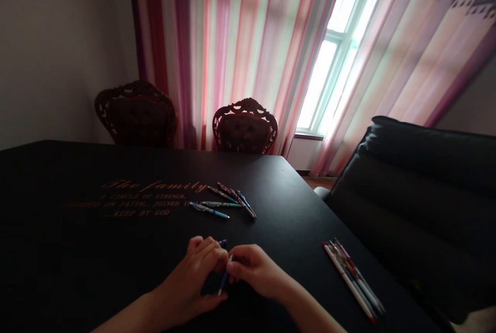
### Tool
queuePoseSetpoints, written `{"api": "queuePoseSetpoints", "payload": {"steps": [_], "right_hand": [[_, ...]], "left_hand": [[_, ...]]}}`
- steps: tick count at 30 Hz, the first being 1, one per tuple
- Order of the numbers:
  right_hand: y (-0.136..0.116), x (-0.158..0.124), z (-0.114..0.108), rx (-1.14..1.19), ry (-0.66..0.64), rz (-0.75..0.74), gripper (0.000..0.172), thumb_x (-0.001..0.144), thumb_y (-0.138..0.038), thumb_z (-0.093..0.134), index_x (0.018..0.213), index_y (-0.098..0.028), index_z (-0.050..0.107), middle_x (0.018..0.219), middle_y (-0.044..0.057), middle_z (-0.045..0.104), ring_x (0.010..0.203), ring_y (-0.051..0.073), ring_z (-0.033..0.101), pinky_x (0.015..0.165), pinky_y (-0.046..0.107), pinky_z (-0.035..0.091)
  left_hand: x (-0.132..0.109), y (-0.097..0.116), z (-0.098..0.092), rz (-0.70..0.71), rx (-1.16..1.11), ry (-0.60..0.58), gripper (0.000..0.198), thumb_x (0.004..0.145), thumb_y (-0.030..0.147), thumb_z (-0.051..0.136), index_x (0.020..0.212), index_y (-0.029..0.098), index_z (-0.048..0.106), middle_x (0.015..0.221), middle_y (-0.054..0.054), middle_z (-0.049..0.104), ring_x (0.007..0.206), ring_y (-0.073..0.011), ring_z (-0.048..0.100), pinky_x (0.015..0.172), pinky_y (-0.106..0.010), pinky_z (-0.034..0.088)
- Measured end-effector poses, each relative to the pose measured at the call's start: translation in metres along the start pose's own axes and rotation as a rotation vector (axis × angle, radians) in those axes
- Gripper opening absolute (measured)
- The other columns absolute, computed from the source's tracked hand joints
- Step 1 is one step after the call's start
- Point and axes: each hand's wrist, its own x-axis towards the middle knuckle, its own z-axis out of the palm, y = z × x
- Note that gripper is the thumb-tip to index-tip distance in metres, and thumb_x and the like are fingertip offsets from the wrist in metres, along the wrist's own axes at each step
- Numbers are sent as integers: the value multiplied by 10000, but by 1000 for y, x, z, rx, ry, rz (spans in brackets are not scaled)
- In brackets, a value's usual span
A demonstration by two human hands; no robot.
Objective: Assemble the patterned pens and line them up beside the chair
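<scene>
Close to the table's near edge, my left hand has its fingers curled, the thumb stretched out below. A dark purple-blue pen end sticks out past its fingers; the rest of that piece is hidden. My right hand, beside it and almost touching, pinches a slim blue pen piece with pale ends between thumb and fingertips. That piece slants down between the hands. Whether both pieces belong to one pen, I cannot tell. Beyond the hands lies a loose group of several patterned pens.
Several red, white and grey pens lie side by side near the right edge of the black table. A dark armchair stands to the right. Two carved chairs face the far side, before striped curtains.
</scene>
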Motion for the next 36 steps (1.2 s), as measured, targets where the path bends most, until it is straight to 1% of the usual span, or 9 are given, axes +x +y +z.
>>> {"api": "queuePoseSetpoints", "payload": {"steps": [3, 6, 8, 10, 15, 19, 25, 31, 36], "right_hand": [[-2, 1, -1, -9, -3, -10, 445, 827, -573, 599, 836, -138, 692, 672, -1, 579, 618, 115, 505, 603, 230, 394], [1, 3, -2, 15, 55, -5, 473, 827, -590, 589, 845, -131, 697, 637, -3, 580, 585, 108, 504, 592, 231, 406], [3, 4, -2, 50, 94, -8, 477, 822, -587, 596, 855, -122, 700, 620, -3, 583, 565, 105, 504, 583, 233, 412], [2, 5, -1, 67, 129, -20, 463, 817, -568, 613, 845, -115, 707, 618, 1, 589, 565, 105, 510, 579, 235, 414], [-9, 4, 0, 79, 223, -29, 402, 791, -518, 662, 812, -121, 722, 647, 16, 624, 611, 121, 548, 605, 244, 431], [-7, 4, 1, 225, 177, -5, 416, 712, -511, 746, 859, -131, 665, 646, 1, 641, 566, 109, 562, 578, 239, 431], [6, 5, 2, 255, 135, -4, 436, 687, -528, 764, 814, -143, 602, 695, 0, 641, 559, 94, 536, 560, 225, 403], [9, 7, 5, 197, 150, -41, 387, 733, -498, 735, 780, -153, 566, 694, -2, 626, 545, 87, 497, 532, 217, 366], [10, 8, 4, 152, 175, -56, 380, 750, -505, 715, 758, -159, 557, 660, -16, 600, 538, 87, 488, 535, 221, 370]], "left_hand": [[1, 0, -1, 8, -1, 16, 244, 808, 280, 652, 999, 227, 509, 915, -9, 603, 866, -207, 538, 819, -345, 324], [1, 2, -2, 41, 22, 19, 71, 846, 179, 575, 868, 220, 522, 859, 1, 610, 849, -186, 546, 808, -336, 320], [0, 4, -2, 86, 53, 7, 146, 866, 88, 494, 795, 215, 505, 833, 2, 617, 851, -174, 547, 815, -340, 311], [-2, 5, -1, 117, 70, -14, 160, 872, 70, 481, 816, 218, 500, 862, 0, 629, 876, -176, 549, 836, -348, 304], [-4, 2, 0, -2, 12, 70, 131, 874, 183, 591, 944, 228, 491, 925, -5, 623, 885, -189, 557, 844, -349, 316], [-1, -2, -2, -3, -49, 52, 341, 848, 381, 667, 1112, 255, 491, 950, -5, 630, 893, -207, 559, 833, -346, 321], [-1, -3, 0, -11, -82, -1, 350, 814, 443, 687, 1032, 244, 499, 988, -15, 615, 918, -221, 538, 857, -354, 327], [-1, 1, 0, -45, -104, -23, 306, 778, 248, 686, 1007, 238, 483, 970, -10, 584, 917, -213, 523, 885, -367, 333], [1, 3, -2, -70, -106, -29, 302, 731, 180, 669, 960, 233, 479, 965, -10, 567, 933, -215, 508, 888, -361, 341]]}}
